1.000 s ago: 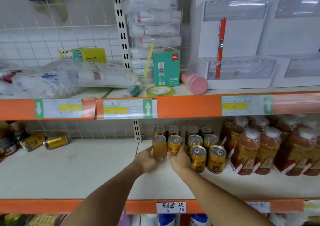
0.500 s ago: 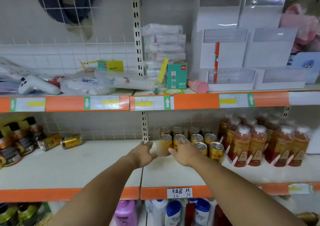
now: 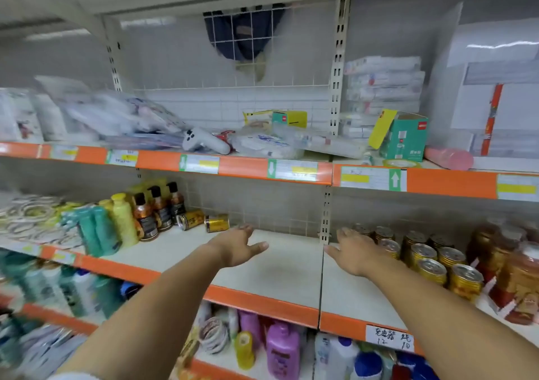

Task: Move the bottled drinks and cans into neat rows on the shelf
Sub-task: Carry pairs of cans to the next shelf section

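Note:
Several gold cans (image 3: 428, 258) stand in rows on the right part of the middle shelf (image 3: 280, 271). Orange bottled drinks (image 3: 513, 266) stand to their right. Two gold cans (image 3: 204, 221) lie on their sides at the back left of the shelf. My left hand (image 3: 239, 247) hovers over the bare shelf with fingers spread, holding nothing, a little in front of the lying cans. My right hand (image 3: 354, 252) is also empty with straight fingers, just left of the standing cans.
Dark pump bottles (image 3: 159, 209), a yellow bottle and teal bottles (image 3: 97, 230) stand left of the lying cans. The upper shelf holds boxes, plastic packs and a white device (image 3: 204, 143). Detergent bottles (image 3: 281, 347) fill the shelf below. An upright post (image 3: 325, 216) splits the shelf.
Both hands have let go of the standing cans and moved left, the left hand toward the two lying cans. The view has swung left.

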Motion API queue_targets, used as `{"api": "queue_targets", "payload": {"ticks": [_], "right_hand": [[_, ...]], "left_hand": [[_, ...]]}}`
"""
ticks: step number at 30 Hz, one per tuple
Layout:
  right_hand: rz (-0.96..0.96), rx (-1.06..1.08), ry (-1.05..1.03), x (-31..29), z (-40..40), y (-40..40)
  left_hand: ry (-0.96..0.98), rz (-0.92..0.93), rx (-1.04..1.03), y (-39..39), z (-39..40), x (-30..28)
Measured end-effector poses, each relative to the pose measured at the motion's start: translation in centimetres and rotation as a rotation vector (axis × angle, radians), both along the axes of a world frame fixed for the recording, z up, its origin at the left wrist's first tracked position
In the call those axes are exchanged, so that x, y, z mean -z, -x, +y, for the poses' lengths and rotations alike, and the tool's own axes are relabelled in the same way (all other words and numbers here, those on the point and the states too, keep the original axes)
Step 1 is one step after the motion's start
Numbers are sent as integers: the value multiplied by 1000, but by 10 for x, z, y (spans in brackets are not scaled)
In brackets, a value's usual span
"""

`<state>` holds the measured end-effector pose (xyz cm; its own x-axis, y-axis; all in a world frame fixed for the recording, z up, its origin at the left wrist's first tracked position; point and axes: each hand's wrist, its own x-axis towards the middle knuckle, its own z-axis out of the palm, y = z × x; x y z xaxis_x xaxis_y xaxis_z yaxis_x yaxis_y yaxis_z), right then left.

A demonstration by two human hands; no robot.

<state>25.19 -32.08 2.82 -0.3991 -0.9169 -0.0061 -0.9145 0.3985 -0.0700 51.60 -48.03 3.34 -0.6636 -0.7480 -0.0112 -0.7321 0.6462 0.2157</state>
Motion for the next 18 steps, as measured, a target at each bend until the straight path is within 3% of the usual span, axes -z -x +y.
{"api": "queue_targets", "payload": {"ticks": [9, 18], "right_hand": [[-30, -114, 20, -19, -59, -66], [-28, -249, 99, -25, -135, -108]], "left_hand": [[20, -22, -163, -108, -26, -11], [6, 56, -253, -151, -58, -11]]}}
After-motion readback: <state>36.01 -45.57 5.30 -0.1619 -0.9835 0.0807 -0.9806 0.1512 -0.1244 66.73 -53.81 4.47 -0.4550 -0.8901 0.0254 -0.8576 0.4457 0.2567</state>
